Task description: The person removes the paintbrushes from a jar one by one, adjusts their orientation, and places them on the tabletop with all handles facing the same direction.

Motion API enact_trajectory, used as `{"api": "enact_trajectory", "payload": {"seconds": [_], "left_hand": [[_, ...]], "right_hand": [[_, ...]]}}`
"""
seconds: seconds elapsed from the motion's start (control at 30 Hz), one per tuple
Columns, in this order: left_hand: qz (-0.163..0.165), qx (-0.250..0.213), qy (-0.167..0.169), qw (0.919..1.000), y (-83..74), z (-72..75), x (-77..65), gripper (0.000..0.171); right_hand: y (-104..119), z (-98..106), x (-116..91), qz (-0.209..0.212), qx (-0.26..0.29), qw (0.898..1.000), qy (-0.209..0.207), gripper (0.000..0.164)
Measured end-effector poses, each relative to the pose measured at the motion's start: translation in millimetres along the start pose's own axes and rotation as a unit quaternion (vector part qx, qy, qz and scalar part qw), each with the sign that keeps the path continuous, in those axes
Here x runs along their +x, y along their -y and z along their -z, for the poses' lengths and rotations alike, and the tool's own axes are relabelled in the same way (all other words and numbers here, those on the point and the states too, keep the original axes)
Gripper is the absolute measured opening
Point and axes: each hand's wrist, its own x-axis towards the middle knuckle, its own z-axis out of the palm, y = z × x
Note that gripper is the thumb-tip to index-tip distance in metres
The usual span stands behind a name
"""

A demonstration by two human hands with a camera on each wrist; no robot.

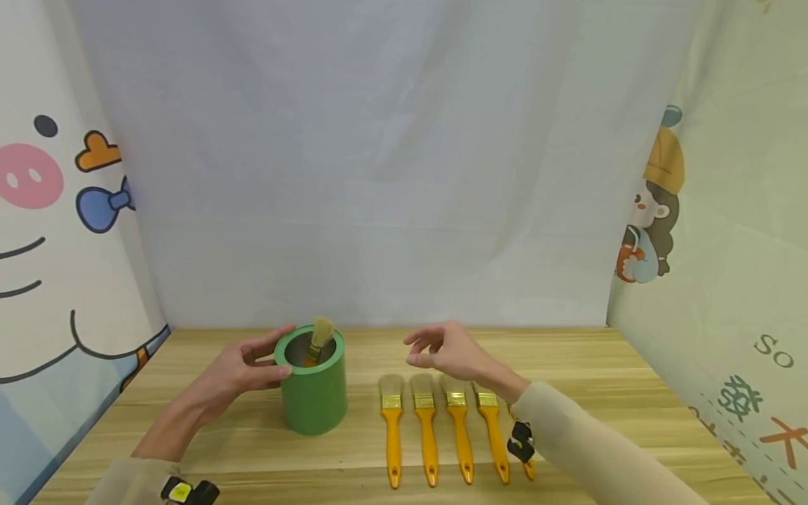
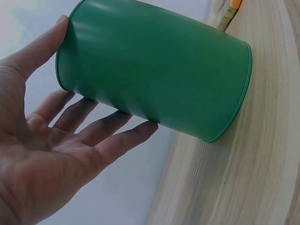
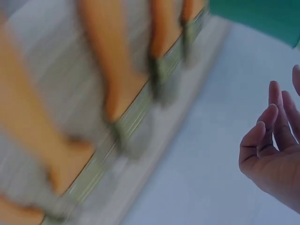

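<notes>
My left hand (image 1: 240,368) holds a green can (image 1: 315,403) near its top, the thumb on one side and the fingers on the other. In the left wrist view the can (image 2: 159,70) fills the upper middle, with fingertips along its wall. A paintbrush (image 1: 320,333) stands in the can, pale bristles up and leaning against the rim. My right hand (image 1: 451,348) is in the air just beyond the row of brushes, its fingers loosely bent and holding nothing. Nearest below it lies a paintbrush (image 1: 459,428) with a yellow-orange handle.
Several like paintbrushes lie side by side on the wooden table (image 1: 240,456), bristles toward the back, among them the leftmost brush (image 1: 393,435). My right sleeve (image 1: 587,442) partly covers the rightmost brush (image 1: 529,468). A plain pale curtain (image 1: 379,175) hangs behind the table, with printed cloths at both sides.
</notes>
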Motion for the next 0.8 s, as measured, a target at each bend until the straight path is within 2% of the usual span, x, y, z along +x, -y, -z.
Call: {"api": "enact_trajectory", "payload": {"seconds": [0.17,0.33,0.47,0.8], "left_hand": [[0.000,-0.002,0.000,1.0000,0.4,-0.5,0.2,0.080],[-0.002,-0.002,0.002,1.0000,0.2,0.2,0.2,0.080],[-0.005,-0.001,0.004,1.0000,0.1,0.2,0.4,0.081],[-0.004,0.001,0.009,1.0000,0.8,0.3,1.2,0.079]], "right_hand": [[28.9,-25.3,11.4,0.014,0.020,1.000,-0.006,0.027],[47.5,-41.0,25.0,0.014,0.037,0.999,-0.025,0.023],[55.6,-49.8,37.6,0.008,0.043,0.998,-0.036,0.025],[66.5,-67.7,63.5,-0.012,0.018,0.998,-0.059,0.033]]}}
